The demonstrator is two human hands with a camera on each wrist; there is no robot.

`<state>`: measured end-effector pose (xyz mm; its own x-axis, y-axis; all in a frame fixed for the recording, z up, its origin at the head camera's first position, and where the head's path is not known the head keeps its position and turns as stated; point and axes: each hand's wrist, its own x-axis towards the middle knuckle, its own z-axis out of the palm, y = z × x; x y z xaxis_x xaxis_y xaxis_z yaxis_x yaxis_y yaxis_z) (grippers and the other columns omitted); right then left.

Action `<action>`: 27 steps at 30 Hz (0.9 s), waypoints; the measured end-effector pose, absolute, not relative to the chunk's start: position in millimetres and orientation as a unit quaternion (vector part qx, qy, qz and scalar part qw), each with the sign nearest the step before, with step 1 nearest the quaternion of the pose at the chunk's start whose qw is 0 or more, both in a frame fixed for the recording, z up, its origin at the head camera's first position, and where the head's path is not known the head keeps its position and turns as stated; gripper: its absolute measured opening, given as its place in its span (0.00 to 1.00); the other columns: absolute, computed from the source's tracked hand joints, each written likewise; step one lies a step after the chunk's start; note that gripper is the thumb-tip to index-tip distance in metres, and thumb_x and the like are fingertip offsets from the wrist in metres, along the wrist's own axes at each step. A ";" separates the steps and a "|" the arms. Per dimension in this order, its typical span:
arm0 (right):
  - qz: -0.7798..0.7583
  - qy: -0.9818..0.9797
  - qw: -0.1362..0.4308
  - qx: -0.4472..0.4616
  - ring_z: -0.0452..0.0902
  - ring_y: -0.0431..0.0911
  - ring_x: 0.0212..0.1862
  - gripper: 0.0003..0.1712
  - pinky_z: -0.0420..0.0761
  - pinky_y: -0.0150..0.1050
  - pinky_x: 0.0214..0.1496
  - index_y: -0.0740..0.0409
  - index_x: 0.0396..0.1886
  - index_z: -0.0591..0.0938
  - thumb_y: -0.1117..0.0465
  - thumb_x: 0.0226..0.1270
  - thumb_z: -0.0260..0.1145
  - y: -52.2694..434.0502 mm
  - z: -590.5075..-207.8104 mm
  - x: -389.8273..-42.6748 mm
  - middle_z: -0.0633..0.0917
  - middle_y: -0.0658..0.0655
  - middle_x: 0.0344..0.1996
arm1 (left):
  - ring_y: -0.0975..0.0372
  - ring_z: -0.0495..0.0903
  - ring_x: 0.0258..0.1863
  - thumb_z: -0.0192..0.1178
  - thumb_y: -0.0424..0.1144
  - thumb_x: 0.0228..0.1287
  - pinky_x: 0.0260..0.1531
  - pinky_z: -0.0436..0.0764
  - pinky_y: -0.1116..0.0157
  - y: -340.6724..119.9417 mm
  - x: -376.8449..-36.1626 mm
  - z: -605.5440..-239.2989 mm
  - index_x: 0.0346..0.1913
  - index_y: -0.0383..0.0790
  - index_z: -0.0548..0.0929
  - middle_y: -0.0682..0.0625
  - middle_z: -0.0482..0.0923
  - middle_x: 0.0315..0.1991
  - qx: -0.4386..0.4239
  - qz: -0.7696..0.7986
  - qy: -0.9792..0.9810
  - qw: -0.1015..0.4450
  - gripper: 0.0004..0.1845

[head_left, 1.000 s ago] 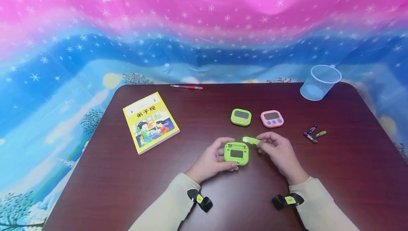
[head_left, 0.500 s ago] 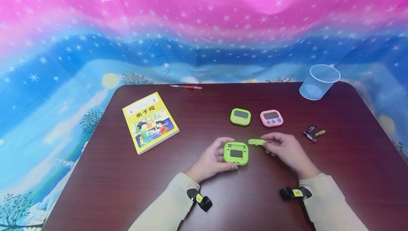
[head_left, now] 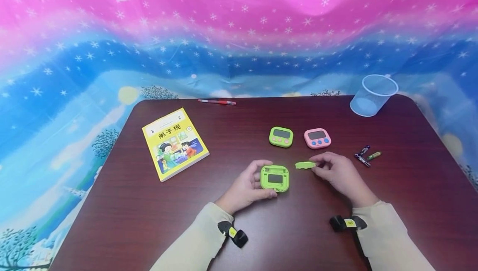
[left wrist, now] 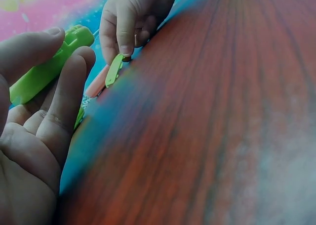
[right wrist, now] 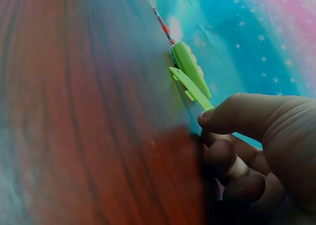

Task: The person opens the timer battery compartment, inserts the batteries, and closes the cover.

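My left hand (head_left: pixel 249 186) grips a green digital timer (head_left: pixel 275 178) between thumb and fingers, its back turned up and the battery compartment uncovered. In the left wrist view the same timer (left wrist: pixel 47 71) is seen edge-on. To its right, my right hand (head_left: pixel 341 175) pinches one end of a slim green battery cover (head_left: pixel 305 165), held apart from the timer. The cover (right wrist: pixel 191 88) shows small tabs along its edge in the right wrist view. Beyond the hands lie a second green timer (head_left: pixel 281 137) and a pink timer (head_left: pixel 317 138), both screen up.
Several small batteries (head_left: pixel 363 157) lie right of my right hand. A mesh basket (head_left: pixel 373 96) stands at the back right corner of the dark wooden table (head_left: pixel 239 138). A yellow book (head_left: pixel 176 144) lies on the left, and a red pen (head_left: pixel 217 102) along the back edge.
My right hand has drawn the battery cover a little to the right, away from the timer, and the cover has turned level. The left hand holds the timer almost in place.
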<state>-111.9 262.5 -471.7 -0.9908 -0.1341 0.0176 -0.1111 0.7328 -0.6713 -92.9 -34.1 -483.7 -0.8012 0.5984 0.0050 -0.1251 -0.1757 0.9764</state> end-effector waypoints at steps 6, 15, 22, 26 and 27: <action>-0.335 0.939 0.005 -0.077 0.73 0.44 0.29 0.14 0.74 0.33 0.28 0.58 0.45 0.88 0.68 0.59 0.73 264.1 -471.5 -112.4 0.81 0.52 0.35 | 0.57 0.86 0.44 0.66 0.17 0.57 0.48 0.86 0.60 -34.5 -93.1 -483.8 0.71 0.33 0.60 0.30 0.80 0.55 0.200 0.733 0.606 0.237 0.40; -0.328 0.942 0.017 -0.070 0.71 0.44 0.29 0.13 0.73 0.34 0.27 0.61 0.45 0.88 0.66 0.59 0.72 262.6 -472.5 -112.0 0.81 0.53 0.34 | 0.55 0.86 0.48 0.67 0.18 0.57 0.50 0.85 0.61 -34.3 -93.2 -486.0 0.71 0.33 0.60 0.31 0.80 0.56 0.202 0.725 0.617 0.230 0.40; -0.339 0.938 0.023 -0.071 0.72 0.44 0.29 0.16 0.74 0.34 0.27 0.62 0.48 0.87 0.66 0.59 0.74 262.8 -470.5 -110.8 0.82 0.54 0.36 | 0.56 0.86 0.48 0.67 0.19 0.58 0.50 0.85 0.61 -34.0 -93.6 -488.1 0.71 0.33 0.61 0.32 0.80 0.56 0.202 0.720 0.624 0.225 0.40; -0.341 0.938 0.011 -0.065 0.72 0.45 0.30 0.17 0.75 0.34 0.27 0.60 0.49 0.87 0.64 0.60 0.74 265.5 -465.9 -111.1 0.83 0.54 0.36 | 0.56 0.86 0.47 0.68 0.19 0.57 0.50 0.85 0.61 -33.7 -94.5 -488.5 0.71 0.34 0.61 0.33 0.80 0.56 0.201 0.716 0.631 0.222 0.41; -0.340 0.938 0.005 -0.061 0.73 0.45 0.30 0.17 0.75 0.34 0.28 0.59 0.50 0.87 0.64 0.60 0.74 266.7 -464.0 -111.2 0.83 0.54 0.36 | 0.56 0.86 0.47 0.68 0.20 0.57 0.50 0.85 0.61 -33.6 -94.7 -488.6 0.71 0.34 0.61 0.33 0.80 0.56 0.200 0.716 0.631 0.222 0.41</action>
<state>-111.2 266.7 -464.0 -0.9925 -0.1184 0.0313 -0.1110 0.7611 -0.6391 -94.7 -33.6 -488.6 -0.8215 0.5702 0.0071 -0.0639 -0.1045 0.9925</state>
